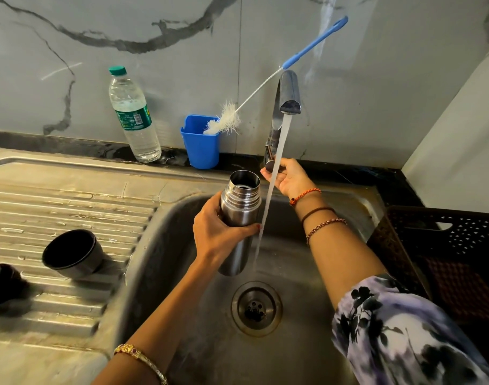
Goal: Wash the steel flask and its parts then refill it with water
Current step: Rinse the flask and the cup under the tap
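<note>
Left hand [223, 232] is wrapped round the middle of the steel flask [237, 218], holding it upright over the sink [335, 207], mouth open, no lid. Right hand [287, 179] is up at the tap [286, 93], fingers curled on the lever at its base. Water [273, 173] is running, but the stream falls just to the right of the flask, past the left fingertips, straight to the drain [256, 308].

Judgement: rinse or fill is just starting. To do it well, shift the left hand right so the mouth sits under the stream, tilt slightly to cut splash, and keep the flow moderate with the lever.

Away to the left of the holding hand, on the draining board [57, 201]: the cup lid [72, 252] on its side, and a dark part [4, 284] at the frame edge, blurred, probably the stopper. Bottle brush [223, 120] stands in the blue holder [201, 151] beyond the flask; handy for the inside. Plastic bottle [133, 115] beside it.
</note>
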